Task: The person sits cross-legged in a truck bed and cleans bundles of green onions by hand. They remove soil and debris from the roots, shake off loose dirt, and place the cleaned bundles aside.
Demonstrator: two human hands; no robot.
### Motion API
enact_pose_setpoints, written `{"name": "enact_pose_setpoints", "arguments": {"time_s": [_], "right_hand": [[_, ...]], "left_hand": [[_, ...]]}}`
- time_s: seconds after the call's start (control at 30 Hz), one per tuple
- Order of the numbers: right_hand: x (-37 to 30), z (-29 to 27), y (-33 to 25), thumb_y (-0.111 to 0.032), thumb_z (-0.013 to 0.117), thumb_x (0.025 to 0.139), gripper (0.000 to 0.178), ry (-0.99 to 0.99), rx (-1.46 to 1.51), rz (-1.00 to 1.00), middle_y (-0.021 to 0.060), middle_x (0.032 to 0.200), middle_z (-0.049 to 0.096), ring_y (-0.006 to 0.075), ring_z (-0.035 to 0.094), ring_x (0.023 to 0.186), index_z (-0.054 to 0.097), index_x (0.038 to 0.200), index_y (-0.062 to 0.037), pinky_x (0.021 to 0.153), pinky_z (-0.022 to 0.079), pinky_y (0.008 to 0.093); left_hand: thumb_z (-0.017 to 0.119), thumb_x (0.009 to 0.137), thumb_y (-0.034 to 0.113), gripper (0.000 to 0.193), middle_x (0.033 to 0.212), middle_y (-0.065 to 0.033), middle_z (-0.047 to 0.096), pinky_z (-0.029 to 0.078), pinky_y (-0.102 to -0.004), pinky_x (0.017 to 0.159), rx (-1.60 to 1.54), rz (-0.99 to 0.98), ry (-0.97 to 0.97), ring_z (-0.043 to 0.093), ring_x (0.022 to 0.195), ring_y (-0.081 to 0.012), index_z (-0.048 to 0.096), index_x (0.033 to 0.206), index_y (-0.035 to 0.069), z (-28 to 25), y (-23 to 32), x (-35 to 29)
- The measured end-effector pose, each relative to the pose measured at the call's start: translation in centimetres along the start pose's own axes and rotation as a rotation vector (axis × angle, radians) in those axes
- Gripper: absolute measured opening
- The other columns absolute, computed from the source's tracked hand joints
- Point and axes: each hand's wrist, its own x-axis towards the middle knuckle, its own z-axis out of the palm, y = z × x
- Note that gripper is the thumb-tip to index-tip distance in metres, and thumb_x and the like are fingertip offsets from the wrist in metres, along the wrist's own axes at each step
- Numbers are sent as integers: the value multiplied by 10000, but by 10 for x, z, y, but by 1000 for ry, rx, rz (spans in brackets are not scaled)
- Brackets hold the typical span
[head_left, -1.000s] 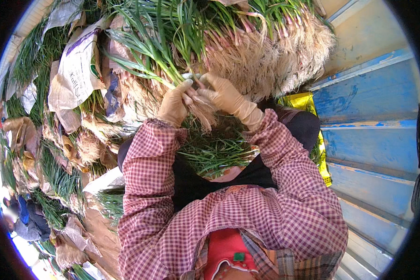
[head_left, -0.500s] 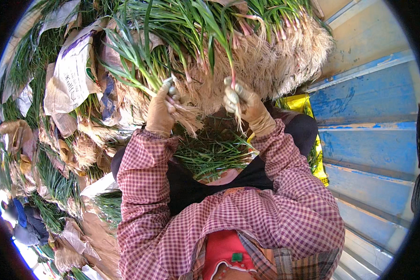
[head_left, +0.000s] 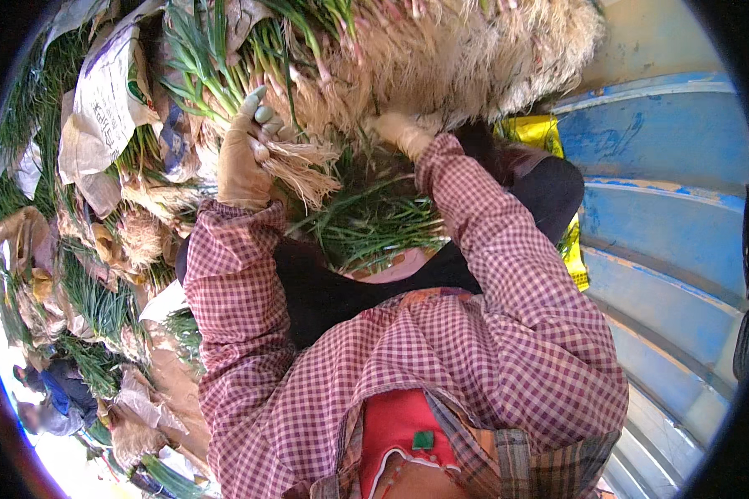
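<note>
My left hand [head_left: 243,158], in a pale glove with light fingertips, is closed round a small bunch of green garlic [head_left: 295,170]. Its leaves point up and away, and its stringy roots hang out to the right. My right hand [head_left: 404,133], gloved alike, reaches to the lower edge of a large heap of green garlic [head_left: 466,62] with dense pale roots. Its fingers are blurred and partly lost against the roots, so whether they hold anything is unclear. Loose green leaves [head_left: 383,220] lie between my legs, below both hands.
At the right stands a blue ribbed metal wall [head_left: 657,150], with a yellow bag [head_left: 537,133] beside my knee. More garlic bundles and a printed paper sack [head_left: 108,108] lie on the left. Another person [head_left: 62,395] is at the lower left.
My right hand, which held a single garlic stalk upright, has moved away from me to the heap; that stalk no longer shows. My left hand keeps its bunch, shifted slightly left.
</note>
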Motion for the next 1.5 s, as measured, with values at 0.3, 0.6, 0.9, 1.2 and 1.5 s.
{"name": "enact_pose_setpoints", "arguments": {"time_s": [0.3, 0.6, 0.9, 1.2, 1.5], "right_hand": [[-46, 68, 123, -124, 552, 792, 308, -695, -887, -527, 157, 900, 625, 280, 603, 802, 567, 1092, -58, 712, 483, 390], [-79, -69, -62, -337, 558, 844, 266, 482, 189, -641, 84, 818, 640, 198, 618, 712, 627, 936, -98, 659, 483, 296], [-58, -63, -84, -397, 497, 872, 323, 241, 319, -728, 85, 889, 654, 199, 619, 732, 650, 964, -128, 697, 475, 296], [-72, -82, -115, -332, 542, 878, 350, -159, 1315, -461, 69, 909, 613, 162, 570, 799, 560, 1042, -24, 718, 464, 288], [-44, -46, -118, -313, 475, 907, 183, -478, 2305, -425, -52, 568, 381, 89, 380, 466, 484, 828, -148, 404, 302, 249]], "left_hand": [[495, 913, 200, 210, 631, 58, 345, 315, -203, 499, 94, 26, 28, 330, 536, -65, 515, 1071, 63, -8, 11, -27], [514, 904, 222, 249, 626, 48, 338, 253, -230, 511, 259, 82, -105, 295, 553, -74, 531, 1069, 35, -3, 0, -14], [598, 829, 87, 138, 851, -53, 634, 339, -165, 371, 429, 104, -65, 477, 531, -45, 597, 963, 53, 12, -38, 10], [559, 829, 30, 174, 924, -101, 621, 505, -270, 656, 231, 1, 30, 598, 754, -175, 540, 1002, 17, -1, -66, 14], [553, 833, 33, 159, 791, -59, 574, 459, -183, 472, -255, -103, 53, 539, 619, -110, 512, 986, 23, 13, -65, -2]]}}
